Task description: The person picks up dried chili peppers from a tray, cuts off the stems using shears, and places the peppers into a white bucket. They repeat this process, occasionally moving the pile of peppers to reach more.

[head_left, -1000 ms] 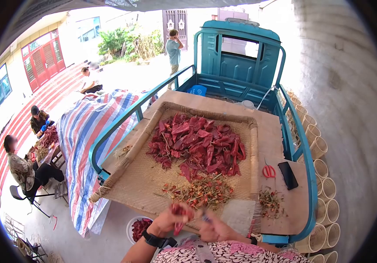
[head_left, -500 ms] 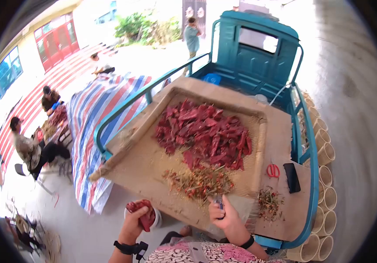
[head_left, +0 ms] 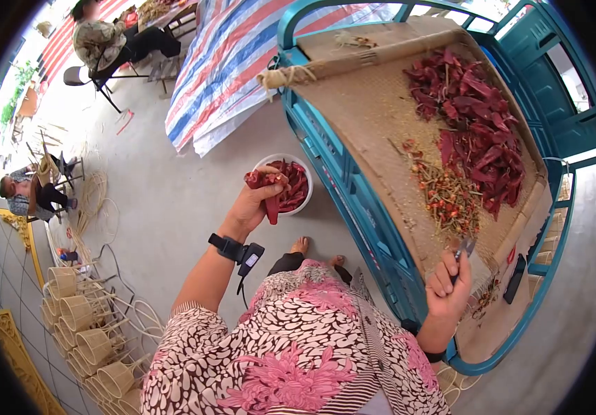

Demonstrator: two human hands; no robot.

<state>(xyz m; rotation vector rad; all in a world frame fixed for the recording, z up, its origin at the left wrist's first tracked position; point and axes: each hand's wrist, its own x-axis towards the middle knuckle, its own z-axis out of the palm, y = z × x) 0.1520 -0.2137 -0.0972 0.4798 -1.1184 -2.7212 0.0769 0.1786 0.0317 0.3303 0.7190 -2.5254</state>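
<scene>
My left hand (head_left: 248,209) grips a bunch of dried red chili peppers (head_left: 272,206) above a white bucket (head_left: 310,188), which has more chilies inside. In my right hand (head_left: 448,285) is a pair of snips (head_left: 465,249), metal blades pointing up and dark handle in the fingers. That hand is over the near edge of a woven tray (head_left: 353,97). A heap of dried chilies (head_left: 488,138) lies on the tray's far side. Nearer my right hand is a pile of cut stems and caps (head_left: 443,200).
The tray rests on a blue-green cargo tricycle (head_left: 374,266). A phone (head_left: 515,279) and red-handled scissors (head_left: 511,255) lie beside it. Striped tarp (head_left: 236,62) hangs at the back. Seated people (head_left: 101,41) and several wicker baskets (head_left: 94,342) are on the left.
My view has swung down and left, bringing the bucket's contents and the baskets on the left into sight. Both hands keep hold of their things; the chilies are still above the bucket.
</scene>
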